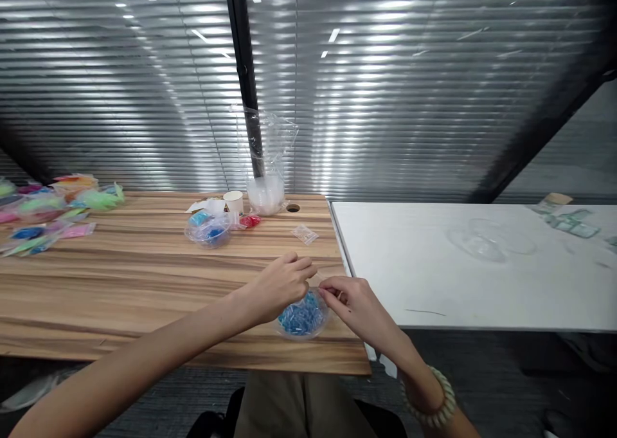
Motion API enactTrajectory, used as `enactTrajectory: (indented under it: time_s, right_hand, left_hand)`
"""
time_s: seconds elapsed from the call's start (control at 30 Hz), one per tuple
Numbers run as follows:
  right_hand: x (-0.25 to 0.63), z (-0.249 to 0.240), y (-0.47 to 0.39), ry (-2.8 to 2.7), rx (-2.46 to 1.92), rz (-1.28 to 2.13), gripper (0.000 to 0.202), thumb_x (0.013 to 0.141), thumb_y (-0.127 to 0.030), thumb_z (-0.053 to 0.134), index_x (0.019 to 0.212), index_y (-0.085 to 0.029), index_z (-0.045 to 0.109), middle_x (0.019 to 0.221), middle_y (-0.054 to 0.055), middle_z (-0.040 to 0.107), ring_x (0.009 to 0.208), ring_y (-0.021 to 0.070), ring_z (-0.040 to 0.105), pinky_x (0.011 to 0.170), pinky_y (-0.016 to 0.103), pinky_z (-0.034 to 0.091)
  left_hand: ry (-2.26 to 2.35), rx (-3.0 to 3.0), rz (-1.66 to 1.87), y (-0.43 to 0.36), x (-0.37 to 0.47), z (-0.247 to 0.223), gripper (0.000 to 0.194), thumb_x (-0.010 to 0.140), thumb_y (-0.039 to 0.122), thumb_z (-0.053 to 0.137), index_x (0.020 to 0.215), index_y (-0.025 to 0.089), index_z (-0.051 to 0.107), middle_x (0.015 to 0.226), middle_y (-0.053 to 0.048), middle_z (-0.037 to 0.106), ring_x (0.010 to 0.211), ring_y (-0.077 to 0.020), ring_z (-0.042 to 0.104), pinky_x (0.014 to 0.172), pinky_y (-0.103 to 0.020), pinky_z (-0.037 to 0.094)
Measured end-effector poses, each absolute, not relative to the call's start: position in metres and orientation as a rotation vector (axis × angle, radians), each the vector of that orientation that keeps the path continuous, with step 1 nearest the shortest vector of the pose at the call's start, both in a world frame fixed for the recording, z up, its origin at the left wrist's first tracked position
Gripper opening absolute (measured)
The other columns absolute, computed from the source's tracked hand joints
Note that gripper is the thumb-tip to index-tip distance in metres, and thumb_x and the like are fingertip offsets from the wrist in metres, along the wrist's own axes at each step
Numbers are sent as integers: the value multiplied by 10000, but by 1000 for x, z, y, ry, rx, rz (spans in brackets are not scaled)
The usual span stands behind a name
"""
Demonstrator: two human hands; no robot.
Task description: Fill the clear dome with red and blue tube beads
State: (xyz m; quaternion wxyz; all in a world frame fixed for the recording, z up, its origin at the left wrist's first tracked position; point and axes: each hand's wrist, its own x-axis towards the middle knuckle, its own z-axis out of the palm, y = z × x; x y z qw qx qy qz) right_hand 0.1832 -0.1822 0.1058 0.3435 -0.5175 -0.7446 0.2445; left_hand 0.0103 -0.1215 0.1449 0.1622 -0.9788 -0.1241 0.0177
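A clear round bowl (303, 336) filled with small blue tube-shaped beads (303, 314) stands near the front edge of the wooden table. My left hand (289, 280) is just above the bowl's far side, fingers curled and pinched together. Over the bowl's right rim is my right hand (349, 300), its thumb and forefinger pressed together, close to the left fingertips. Something faint and thin seems to run between the two hands, too fine to make out. Beyond them lies a small clear packet (304, 234).
At the back are a clear bowl with blue packets (208, 232), a red packet (249, 220), a paper cup (234, 201) and a plastic-wrapped white stack (267, 193). Colourful bags (62, 203) pile up left. Clear lids (486, 240) lie on the white table (385, 264).
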Motion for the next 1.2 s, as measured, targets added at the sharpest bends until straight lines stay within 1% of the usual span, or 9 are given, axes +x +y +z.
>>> enactTrajectory:
  time_s: [0.17,0.27,0.4,0.5,0.7,0.83,0.97,1.07,1.2]
  right_hand:
    - [183,104,-182,-1935,-1355,621,229,859,-189,437,723,-172,621,682,6,635,595,123,538,550,230,356]
    - [183,104,-181,-1935,-1349,616,239,863,-203,428,732,-176,626,682,10,638,591,127,536,550,235,361]
    - [184,105,-181,-1925,-1355,607,226,860,-201,435,746,-182,629,696,9,643,605,130,540,561,238,374]
    - [187,104,-181,-1906,-1362,601,230,860,-217,444,731,-179,631,676,13,640,592,132,538,554,242,383]
    - [197,87,-178,-1801,-1374,608,231,863,-261,451,808,-163,653,727,33,662,629,147,574,562,243,416]
    - [197,79,-176,-1757,-1388,597,256,865,-291,453,795,-158,660,704,39,657,614,150,570,558,245,419]
    - [195,74,-174,-1711,-1383,579,277,865,-318,453,786,-162,668,686,33,657,584,144,560,539,240,421]
    - [196,72,-174,-1678,-1387,539,267,858,-323,465,792,-161,667,705,36,665,581,142,557,545,242,430]
    - [197,69,-175,-1652,-1395,527,252,855,-318,472,798,-164,664,729,35,673,586,139,562,560,240,443]
  left_hand:
    - [-370,-2792,75,-121,8,142,132,688,203,686,793,150,626,997,-97,583,997,-230,451,762,-333,290]
    - [-372,-2810,44,-121,6,142,142,689,198,691,809,151,630,988,-95,587,989,-234,461,774,-338,297]
    - [-404,-2924,-31,-116,1,144,239,655,247,738,847,148,634,995,-84,584,967,-233,481,789,-339,319]
    - [-498,-3115,-183,-109,-8,143,283,638,273,756,881,183,644,998,-58,583,956,-219,495,842,-341,334]
    - [-813,-3585,-712,-91,-35,129,540,594,387,768,1085,245,595,1051,-58,580,1011,-216,516,893,-356,389]
    - [-1111,-3747,-1017,-90,-49,115,574,582,410,771,1097,235,586,1136,-88,574,1094,-246,508,960,-403,365]
    - [-1276,-3868,-1410,-88,-60,108,623,600,468,745,1124,208,532,1160,-136,576,1118,-288,516,944,-449,392]
    - [-1487,-3632,-1817,-73,-71,111,600,634,473,719,1116,199,491,1165,-158,571,1083,-289,548,901,-440,434]
    - [-1827,-2777,-2316,-37,-95,120,494,689,412,680,1076,202,455,1135,-114,579,974,-211,601,810,-347,493]
